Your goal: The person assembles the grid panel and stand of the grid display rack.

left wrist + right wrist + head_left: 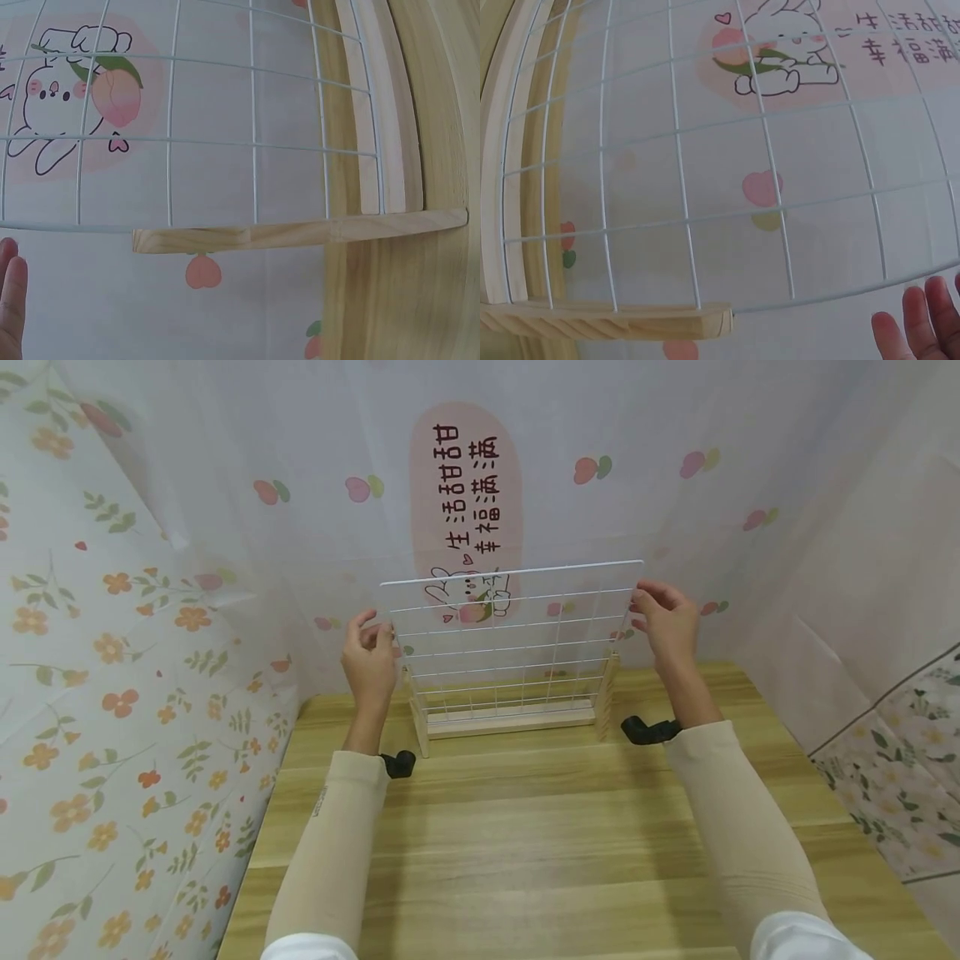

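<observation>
A white wire grid panel stands upright in a pale wooden stand, its lower part between two side pieces. My left hand is beside the panel's left edge, fingers loosely bent. In the left wrist view, its fingertips show a small gap from the edge wire. Close to the upper right edge is my right hand. Its fingers look fairly straight in the right wrist view; whether they touch the wire I cannot tell. Both thumbs are out of sight in the wrist views.
The stand rests near the back of a wood-grain table. Behind it hangs a printed white curtain, with a flowered sheet along the left. Black wrist-camera mounts stick out inward from the sleeves.
</observation>
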The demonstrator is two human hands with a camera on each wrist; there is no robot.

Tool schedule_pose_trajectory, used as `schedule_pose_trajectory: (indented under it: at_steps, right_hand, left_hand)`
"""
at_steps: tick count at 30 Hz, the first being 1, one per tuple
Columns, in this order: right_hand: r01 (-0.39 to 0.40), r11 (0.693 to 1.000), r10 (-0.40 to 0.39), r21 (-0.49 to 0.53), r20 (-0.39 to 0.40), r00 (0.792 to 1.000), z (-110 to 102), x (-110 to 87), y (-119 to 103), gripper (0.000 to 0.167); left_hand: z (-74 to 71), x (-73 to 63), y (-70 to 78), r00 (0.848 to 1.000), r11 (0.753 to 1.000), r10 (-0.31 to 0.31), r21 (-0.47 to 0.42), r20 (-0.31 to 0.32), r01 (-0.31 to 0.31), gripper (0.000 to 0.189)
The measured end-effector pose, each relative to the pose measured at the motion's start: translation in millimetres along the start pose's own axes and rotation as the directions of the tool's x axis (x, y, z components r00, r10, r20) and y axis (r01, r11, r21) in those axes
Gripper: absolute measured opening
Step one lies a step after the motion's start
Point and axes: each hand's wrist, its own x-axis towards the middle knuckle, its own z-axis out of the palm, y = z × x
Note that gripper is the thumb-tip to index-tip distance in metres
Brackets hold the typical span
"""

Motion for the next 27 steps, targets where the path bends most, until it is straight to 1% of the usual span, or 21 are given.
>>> schedule_pose_trajectory:
  at_steps: [4, 8, 10, 12, 14, 16, 18, 20, 22, 24, 26, 27]
  right_hand:
    - [0.009, 1.000, -0.009, 0.014, -0.019, 1.000, -5.8, -2.0, -0.2, 0.031]
    - [0.037, 0.999, -0.037, -0.002, -0.023, 0.999, -10.8, -4.7, -0.7, 0.027]
    - [0.055, 0.998, -0.055, -0.023, -0.019, 0.998, -12.4, -5.0, 0.2, 0.025]
    - [0.076, 0.996, -0.076, -0.054, -0.010, 0.997, -13.8, -5.3, 2.1, 0.023]
    - [0.106, 0.990, -0.106, -0.096, 0.008, 0.994, -14.8, -6.0, 4.9, 0.024]
    - [0.150, 0.978, -0.147, -0.144, 0.034, 0.989, -16.0, -7.5, 8.0, 0.027]
    - [0.211, 0.959, -0.202, -0.191, 0.066, 0.977, -16.7, -9.8, 10.7, 0.031]
    - [0.269, 0.935, -0.252, -0.230, 0.099, 0.963, -17.2, -13.1, 12.9, 0.033]
    - [0.330, 0.903, -0.304, -0.275, 0.133, 0.943, -16.9, -16.9, 14.9, 0.033]
    - [0.395, 0.863, -0.355, -0.314, 0.180, 0.918, -16.3, -20.2, 17.0, 0.030]
    - [0.459, 0.813, -0.393, -0.358, 0.243, 0.887, -15.9, -24.4, 19.0, 0.028]
    - [0.492, 0.786, -0.412, -0.374, 0.276, 0.868, -15.5, -26.4, 19.9, 0.027]
  left_hand:
    - [-3.1, -2.9, 1.9, 0.999, 0.997, 0.036, 0.064, -0.002, -0.036, 0.030]
    - [-5.4, -5.4, 4.6, 0.993, 0.983, 0.122, 0.136, -0.004, -0.120, 0.030]
    - [-6.3, -7.0, 6.2, 0.983, 0.970, 0.183, 0.162, -0.007, -0.179, 0.029]
    - [-6.9, -9.0, 8.0, 0.968, 0.952, 0.253, 0.181, -0.005, -0.248, 0.027]
    - [-7.3, -11.2, 10.0, 0.942, 0.920, 0.336, 0.213, 0.008, -0.330, 0.025]
    - [-7.1, -13.0, 10.0, 0.907, 0.875, 0.420, 0.252, 0.032, -0.414, 0.024]
    - [-6.6, -14.8, 9.5, 0.863, 0.818, 0.502, 0.291, 0.062, -0.496, 0.023]
    - [-6.1, -17.2, 7.9, 0.821, 0.760, 0.563, 0.329, 0.095, -0.560, 0.022]
    - [-6.0, -20.5, 6.0, 0.783, 0.709, 0.607, 0.354, 0.132, -0.610, 0.022]
    - [-6.2, -24.1, 3.5, 0.749, 0.663, 0.640, 0.372, 0.171, -0.650, 0.023]
    - [-6.9, -27.7, -0.7, 0.719, 0.619, 0.658, 0.383, 0.225, -0.686, 0.025]
    - [-7.4, -29.6, -3.0, 0.705, 0.599, 0.662, 0.388, 0.252, -0.701, 0.026]
